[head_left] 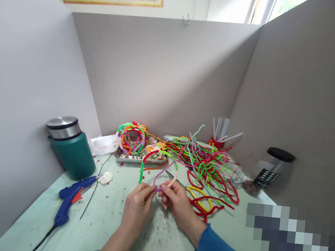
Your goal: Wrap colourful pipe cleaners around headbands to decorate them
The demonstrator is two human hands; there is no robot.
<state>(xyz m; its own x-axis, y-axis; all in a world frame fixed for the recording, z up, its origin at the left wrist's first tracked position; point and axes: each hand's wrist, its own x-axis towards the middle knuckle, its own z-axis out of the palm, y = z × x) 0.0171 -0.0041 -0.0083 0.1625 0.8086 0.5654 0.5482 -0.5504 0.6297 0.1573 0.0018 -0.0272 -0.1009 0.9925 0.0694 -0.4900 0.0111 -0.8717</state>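
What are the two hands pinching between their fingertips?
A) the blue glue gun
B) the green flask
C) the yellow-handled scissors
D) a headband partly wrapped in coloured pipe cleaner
D: the left hand and right hand meet at one end of the arched headband, with its red and green fuzzy wrapping; the glue gun, scissors and flask lie untouched.

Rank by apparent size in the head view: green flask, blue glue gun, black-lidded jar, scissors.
1. green flask
2. blue glue gun, longer but slimmer, so nearly level with the flask
3. black-lidded jar
4. scissors, partly covered by pipe cleaners, so unsure
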